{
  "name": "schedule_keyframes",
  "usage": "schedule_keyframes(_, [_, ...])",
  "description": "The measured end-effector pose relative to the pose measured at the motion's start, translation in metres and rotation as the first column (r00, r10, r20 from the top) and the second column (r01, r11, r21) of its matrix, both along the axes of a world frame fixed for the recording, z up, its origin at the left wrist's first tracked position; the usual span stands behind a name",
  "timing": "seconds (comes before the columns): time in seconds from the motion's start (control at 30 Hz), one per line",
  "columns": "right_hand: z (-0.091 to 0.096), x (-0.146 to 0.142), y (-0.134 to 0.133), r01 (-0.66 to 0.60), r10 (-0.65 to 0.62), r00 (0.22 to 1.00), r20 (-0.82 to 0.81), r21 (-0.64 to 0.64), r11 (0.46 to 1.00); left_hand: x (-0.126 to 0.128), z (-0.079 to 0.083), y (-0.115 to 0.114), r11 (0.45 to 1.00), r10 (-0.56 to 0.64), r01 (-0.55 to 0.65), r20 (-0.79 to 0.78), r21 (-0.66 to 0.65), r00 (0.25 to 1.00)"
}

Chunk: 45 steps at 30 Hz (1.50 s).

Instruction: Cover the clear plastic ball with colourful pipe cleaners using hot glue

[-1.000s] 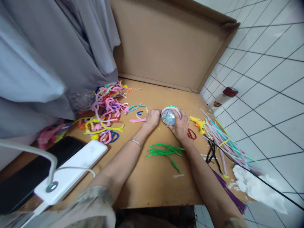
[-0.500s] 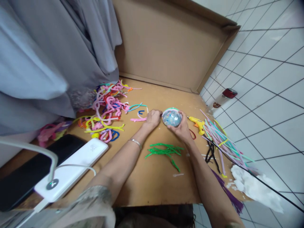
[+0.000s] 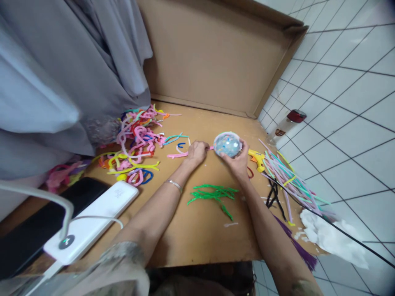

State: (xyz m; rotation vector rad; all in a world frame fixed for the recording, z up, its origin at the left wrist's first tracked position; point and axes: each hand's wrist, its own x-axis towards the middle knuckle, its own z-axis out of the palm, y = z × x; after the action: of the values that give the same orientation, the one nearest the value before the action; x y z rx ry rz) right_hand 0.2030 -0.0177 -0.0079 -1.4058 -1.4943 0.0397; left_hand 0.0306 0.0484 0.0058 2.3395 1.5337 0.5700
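Observation:
My right hand [image 3: 237, 160] grips a clear round ball [image 3: 227, 144] with coloured specks and a pale rim, held above the table. Just left of it, my left hand [image 3: 198, 151] is closed with fingertips down. A short pink pipe cleaner [image 3: 211, 148] pokes out from its fingertips toward the ball. More pink pipe cleaner [image 3: 177, 155] lies left of that hand; whether it is the same piece is hidden. A small blue curved piece [image 3: 181, 145] rests near it. Nearer to me lie several green pipe cleaners [image 3: 212, 192].
Tangled pipe cleaners [image 3: 140, 135] heap at the left, behind a white power bank [image 3: 95, 220]. A yellow glue gun [image 3: 257, 159], loose pipe cleaners [image 3: 285, 181] and white fluff [image 3: 333, 238] lie right. A jar [image 3: 285, 125] stands by the wall; a cardboard panel [image 3: 206, 57] closes the back.
The ball has shifted right and turned in my right hand, away from my left hand. A pink pipe cleaner end now shows in the wider gap between them.

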Motion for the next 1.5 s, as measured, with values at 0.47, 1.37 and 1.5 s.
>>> schedule_keyframes(0.47, [-0.014,0.002,0.011,-0.050,0.045,0.998,-0.051,-0.103,0.993,0.001,-0.008,0.008,0.999,-0.003,0.000,0.080,0.048,0.997])
schedule_keyframes(1.37, [0.004,0.028,-0.003,0.308,-0.189,0.888,0.420,-0.238,0.921,0.005,-0.022,0.015,0.980,-0.149,0.196,0.731,0.021,0.666])
schedule_keyframes(1.5, [0.004,0.014,0.002,0.349,-0.142,0.805,0.576,-0.265,0.899,0.002,-0.015,0.006,0.973,-0.190,0.226,0.688,0.039,0.701])
